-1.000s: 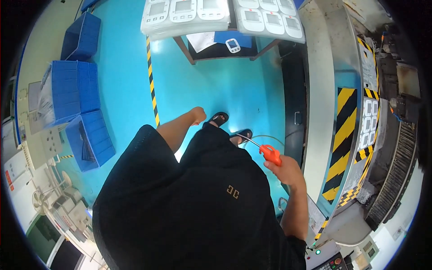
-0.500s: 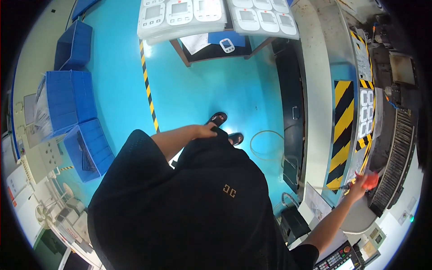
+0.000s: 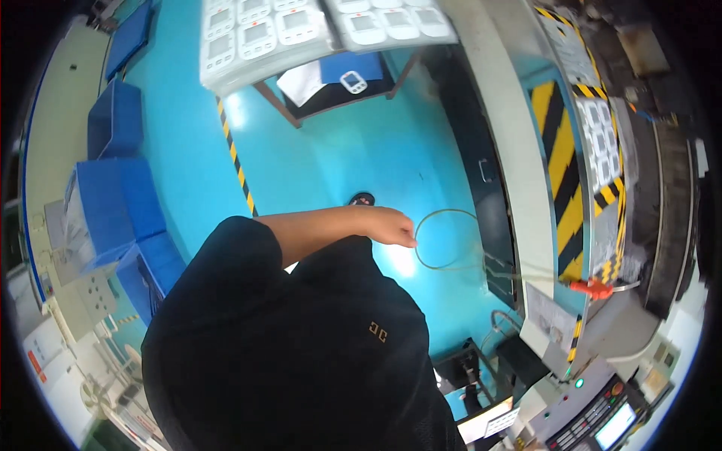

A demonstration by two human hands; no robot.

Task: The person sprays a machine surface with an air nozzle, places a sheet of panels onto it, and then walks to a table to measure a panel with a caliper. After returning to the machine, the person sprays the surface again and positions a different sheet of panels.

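My left hand (image 3: 392,226) hangs in front of my body above the blue floor. Its fingers are curled in, and nothing shows in them. My right hand and forearm are out of the picture. A red air blow gun (image 3: 594,289) with a metal nozzle rests at the edge of the machine on the right. From it a thin pale hose (image 3: 519,276) runs left and loops down by the cabinet. Beyond the blow gun, a sheet of white device panels (image 3: 599,143) lies on the machine bed.
Stacks of printed panel sheets (image 3: 263,64) stand on a table ahead, a white device (image 3: 353,82) on its lower shelf. Blue crates (image 3: 120,199) line the left. A striped guard (image 3: 558,173) edges the machine; a control panel (image 3: 594,417) is at lower right.
My right hand has let go of the red blow gun and left the picture. My left hand has swung to the right across my front. The view has turned somewhat.
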